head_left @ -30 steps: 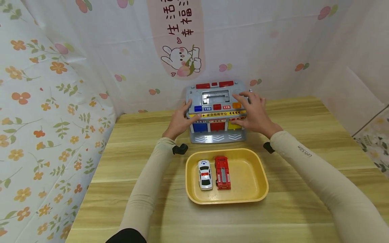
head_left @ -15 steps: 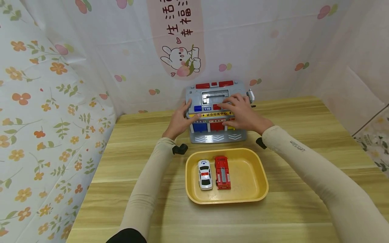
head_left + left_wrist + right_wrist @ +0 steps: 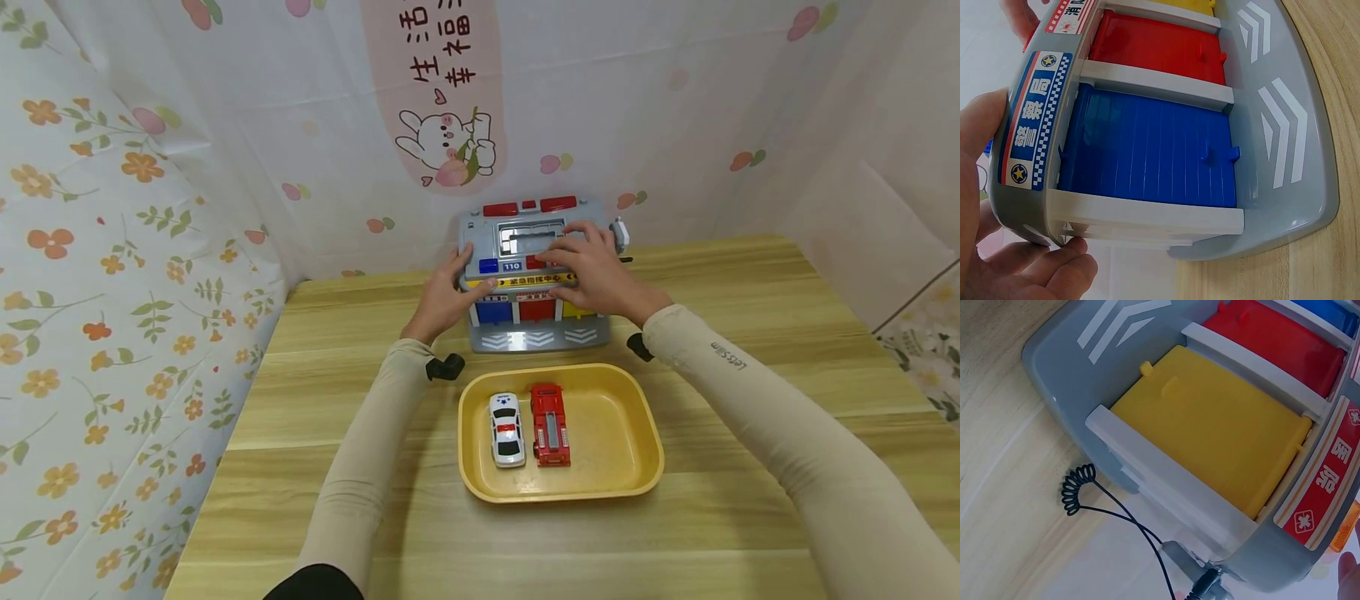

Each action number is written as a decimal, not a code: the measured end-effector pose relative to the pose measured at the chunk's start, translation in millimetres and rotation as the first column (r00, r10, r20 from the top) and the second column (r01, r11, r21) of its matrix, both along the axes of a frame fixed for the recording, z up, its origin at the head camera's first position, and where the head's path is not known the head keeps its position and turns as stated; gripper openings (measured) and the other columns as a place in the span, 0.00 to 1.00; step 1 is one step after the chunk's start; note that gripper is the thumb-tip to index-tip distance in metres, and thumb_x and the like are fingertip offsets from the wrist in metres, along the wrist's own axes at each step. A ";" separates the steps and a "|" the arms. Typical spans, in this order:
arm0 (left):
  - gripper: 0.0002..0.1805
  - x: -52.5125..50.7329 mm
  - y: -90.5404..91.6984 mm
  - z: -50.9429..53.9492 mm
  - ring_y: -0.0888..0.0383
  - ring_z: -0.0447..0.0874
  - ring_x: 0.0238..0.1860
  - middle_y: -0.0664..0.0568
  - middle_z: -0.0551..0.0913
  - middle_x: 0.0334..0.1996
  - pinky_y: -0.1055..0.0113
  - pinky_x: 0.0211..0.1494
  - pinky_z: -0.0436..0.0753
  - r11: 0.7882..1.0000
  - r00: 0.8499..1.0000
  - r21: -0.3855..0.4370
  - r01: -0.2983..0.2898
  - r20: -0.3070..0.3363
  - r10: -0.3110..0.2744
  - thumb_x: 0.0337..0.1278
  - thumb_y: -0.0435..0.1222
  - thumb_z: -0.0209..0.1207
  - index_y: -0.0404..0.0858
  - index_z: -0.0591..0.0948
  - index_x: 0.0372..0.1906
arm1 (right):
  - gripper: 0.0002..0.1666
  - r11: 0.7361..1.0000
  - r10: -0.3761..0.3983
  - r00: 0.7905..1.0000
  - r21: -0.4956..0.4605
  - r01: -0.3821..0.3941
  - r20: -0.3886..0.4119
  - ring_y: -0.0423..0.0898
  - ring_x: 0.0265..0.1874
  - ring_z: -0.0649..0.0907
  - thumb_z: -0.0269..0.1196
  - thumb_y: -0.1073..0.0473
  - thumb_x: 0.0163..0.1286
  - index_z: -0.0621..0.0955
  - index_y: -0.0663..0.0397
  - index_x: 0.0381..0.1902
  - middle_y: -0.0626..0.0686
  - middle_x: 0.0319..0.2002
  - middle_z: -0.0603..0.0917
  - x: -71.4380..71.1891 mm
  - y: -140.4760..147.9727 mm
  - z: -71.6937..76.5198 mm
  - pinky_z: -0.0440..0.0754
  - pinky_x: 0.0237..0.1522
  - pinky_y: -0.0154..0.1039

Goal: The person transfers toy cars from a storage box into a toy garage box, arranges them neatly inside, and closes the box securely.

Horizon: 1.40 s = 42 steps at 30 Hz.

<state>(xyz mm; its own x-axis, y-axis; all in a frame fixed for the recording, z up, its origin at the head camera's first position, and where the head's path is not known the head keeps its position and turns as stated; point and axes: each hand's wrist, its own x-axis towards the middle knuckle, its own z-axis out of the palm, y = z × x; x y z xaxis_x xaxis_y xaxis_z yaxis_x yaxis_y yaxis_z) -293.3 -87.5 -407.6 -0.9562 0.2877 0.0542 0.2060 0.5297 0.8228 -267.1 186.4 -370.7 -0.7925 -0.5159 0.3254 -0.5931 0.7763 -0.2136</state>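
Toy rescue garage (image 3: 517, 282) sits at the back of the tabletop (image 3: 337, 400), behind the yellow tray (image 3: 611, 433). Probably light, stiff, slick plastic; best held by its side walls, clear of the blue door (image 3: 1154, 150) and coiled cord (image 3: 1071, 487). Left hand (image 3: 442, 302) grips the left edge; right hand (image 3: 606, 277) spreads over the roof, fingertips at the red button (image 3: 532, 262). Vs 1 s ago, right hand has shifted left, exposing the grey handset (image 3: 620, 237)

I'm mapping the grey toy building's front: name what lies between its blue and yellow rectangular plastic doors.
A red rectangular plastic door, with a white upright post on each side; both wrist views show it.
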 end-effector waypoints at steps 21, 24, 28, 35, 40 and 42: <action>0.49 1.0 0.3 0.7 0.47 0.55 0.80 0.46 0.46 0.83 0.52 0.76 0.69 1.000 1.000 -0.012 0.001 -0.020 -0.001 0.59 0.60 0.63 0.57 0.52 0.80 | 0.30 0.998 -0.035 0.996 -0.053 0.039 0.081 0.60 0.70 0.61 0.76 0.52 0.57 0.84 0.49 0.59 0.59 0.58 0.83 -1.6 -2.1 2.9 0.54 0.67 0.67; 0.49 1.0 0.9 1.2 0.47 0.56 0.80 0.45 0.46 0.83 0.52 0.76 0.70 1.000 1.000 -0.009 0.004 -0.024 -0.004 0.59 0.60 0.63 0.57 0.52 0.80 | 0.30 0.998 -0.033 0.996 -0.047 0.037 0.088 0.60 0.69 0.63 0.75 0.53 0.58 0.84 0.50 0.59 0.60 0.59 0.82 -1.0 -2.2 4.9 0.53 0.68 0.67; 0.49 1.2 0.8 1.4 0.47 0.55 0.80 0.46 0.45 0.83 0.53 0.77 0.69 1.000 1.000 -0.008 0.002 -0.020 -0.002 0.59 0.60 0.63 0.57 0.53 0.80 | 0.29 0.999 -0.028 0.995 -0.028 0.030 0.094 0.60 0.67 0.64 0.74 0.55 0.59 0.83 0.52 0.59 0.60 0.58 0.82 -0.9 -3.4 7.1 0.54 0.67 0.67; 0.49 0.8 1.6 3.6 0.47 0.55 0.81 0.48 0.45 0.83 0.53 0.77 0.68 1.000 1.000 -0.007 0.005 -0.015 -0.005 0.59 0.61 0.62 0.58 0.52 0.80 | 0.28 1.000 -0.017 0.996 -0.001 0.017 0.087 0.58 0.65 0.67 0.72 0.55 0.63 0.83 0.54 0.61 0.59 0.57 0.82 3.0 -4.3 9.0 0.56 0.68 0.66; 0.49 1.3 1.3 3.5 0.47 0.54 0.81 0.46 0.45 0.83 0.52 0.77 0.68 1.000 1.000 -0.010 -0.001 -0.014 0.001 0.59 0.61 0.63 0.56 0.53 0.80 | 0.28 1.000 -0.025 0.996 0.009 0.024 0.089 0.58 0.66 0.67 0.71 0.55 0.64 0.82 0.54 0.62 0.59 0.59 0.81 3.6 -5.3 6.4 0.55 0.70 0.67; 0.49 1.7 0.9 2.6 0.46 0.55 0.81 0.45 0.46 0.83 0.52 0.77 0.68 1.000 1.000 -0.014 -0.004 -0.013 0.003 0.59 0.61 0.63 0.56 0.53 0.80 | 0.29 0.999 -0.030 0.995 0.013 0.029 0.094 0.58 0.66 0.67 0.71 0.55 0.64 0.81 0.53 0.63 0.59 0.59 0.81 4.0 -5.5 4.4 0.55 0.70 0.67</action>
